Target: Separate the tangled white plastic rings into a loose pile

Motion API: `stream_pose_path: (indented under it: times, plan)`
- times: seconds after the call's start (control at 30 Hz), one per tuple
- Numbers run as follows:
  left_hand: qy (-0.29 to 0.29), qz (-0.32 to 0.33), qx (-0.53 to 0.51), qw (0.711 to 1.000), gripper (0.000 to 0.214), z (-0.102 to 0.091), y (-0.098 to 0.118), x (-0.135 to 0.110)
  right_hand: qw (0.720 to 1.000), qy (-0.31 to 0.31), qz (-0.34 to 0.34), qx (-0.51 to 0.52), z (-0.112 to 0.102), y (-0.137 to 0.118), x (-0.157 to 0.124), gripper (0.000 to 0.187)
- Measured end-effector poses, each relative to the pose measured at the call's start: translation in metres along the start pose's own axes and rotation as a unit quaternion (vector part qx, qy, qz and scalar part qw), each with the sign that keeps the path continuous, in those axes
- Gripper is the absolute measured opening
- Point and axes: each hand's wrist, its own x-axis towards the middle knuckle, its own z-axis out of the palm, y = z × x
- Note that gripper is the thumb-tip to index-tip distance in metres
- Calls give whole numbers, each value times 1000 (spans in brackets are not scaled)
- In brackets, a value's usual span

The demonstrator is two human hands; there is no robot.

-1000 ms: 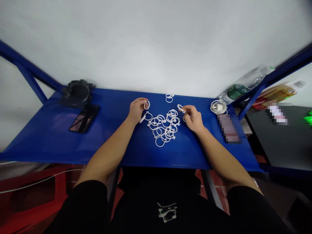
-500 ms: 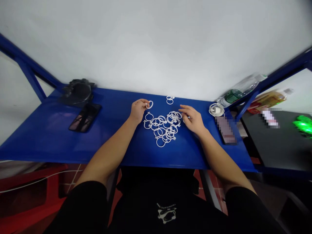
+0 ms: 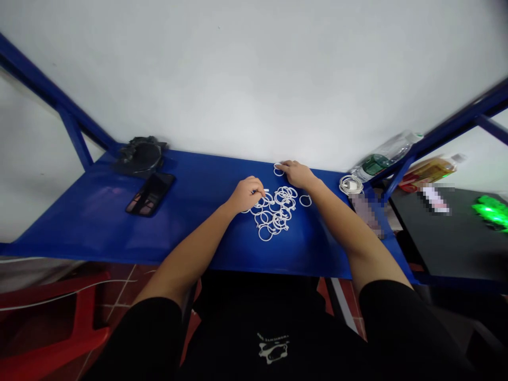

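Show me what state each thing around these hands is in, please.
Heaped white rings, loose and overlapping; too small to tell if fastened
Lone ring, lying apart from the others
Far ring, partly covered
Left fingers, bent, at the heaped white rings; grip unclear
Right fingers, bent, at the far ring; grip unclear
Dark phone, flat, screen dark with reflections
Black plastic bundle, crumpled
White cable, coiled
Clear bottle, capped
Green light, lit

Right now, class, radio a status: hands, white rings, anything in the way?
Left hand at ring pile, left edge, grip hidden. Right hand at far ring. Single ring right of pile. Coiled cable farther right, clear of hands.
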Motion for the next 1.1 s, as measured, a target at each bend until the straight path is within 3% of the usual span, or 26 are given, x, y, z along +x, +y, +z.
stream_pose_path:
  times: [0.2,0.33,0.43,0.5,0.57,0.67,0.8,1.1]
  plan:
    - [-72,40,45,996,31,7,4,-4,1000,9,-27,5,0,-4,-21,42]
    - [-73,34,42,996,30,8,0,-5,999,31,-17,19,0,-7,-44,33]
    - [-56,14,40,998,27,9,-4,-4,994,90,11,68,-2,-8,-59,27]
    - [-37,5,39,999,26,9,-4,-4,975,175,41,133,-2,-9,-68,23]
    - [-21,2,37,999,25,9,-4,-4,937,274,77,201,-2,-12,-78,22]
    - [-15,-4,25,1000,22,9,-2,-4,877,352,132,301,2,-17,-94,23]
    - [-19,0,23,1000,20,10,-4,-4,821,357,175,411,12,-20,-111,23]
    - [-17,-18,31,999,29,8,-9,-3,829,354,161,401,14,-28,-110,22]
